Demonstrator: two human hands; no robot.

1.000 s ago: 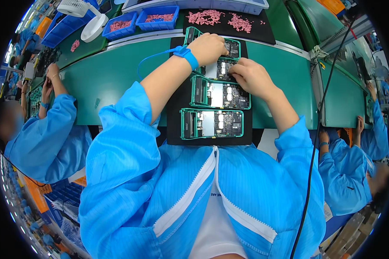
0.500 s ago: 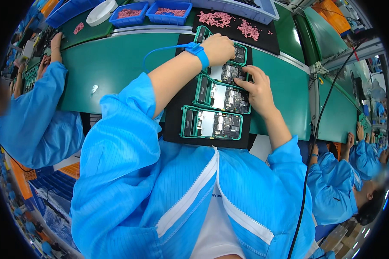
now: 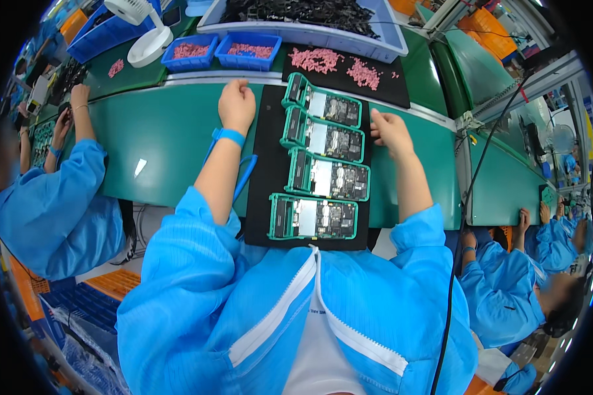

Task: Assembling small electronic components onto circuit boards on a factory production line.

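Note:
Several green trays, each with an opened phone's circuit boards in it, stand in a column on a black mat. The nearest is the front tray (image 3: 313,218); the farthest is the back tray (image 3: 326,104). My left hand (image 3: 236,105), with a blue wristband (image 3: 230,137), is over the green bench left of the back tray and apart from it. Its fingers are curled, and whatever they hold, if anything, is hidden. Beyond the trays' right ends is my right hand (image 3: 391,133), fingers bent in and thumb close to them. I cannot make out anything in it.
Small blue bins (image 3: 247,51) of pink pieces stand at the back, beside a white fan (image 3: 150,46). More pink pieces (image 3: 315,60) lie on a black sheet. A large bin (image 3: 296,29) holds black parts. A black cable (image 3: 491,164) hangs at right. Co-workers sit on both sides.
Both hands have come off the far trays: the left moved left, the right stays just right of them. The back trays show uncovered. The whole view has shifted with my head.

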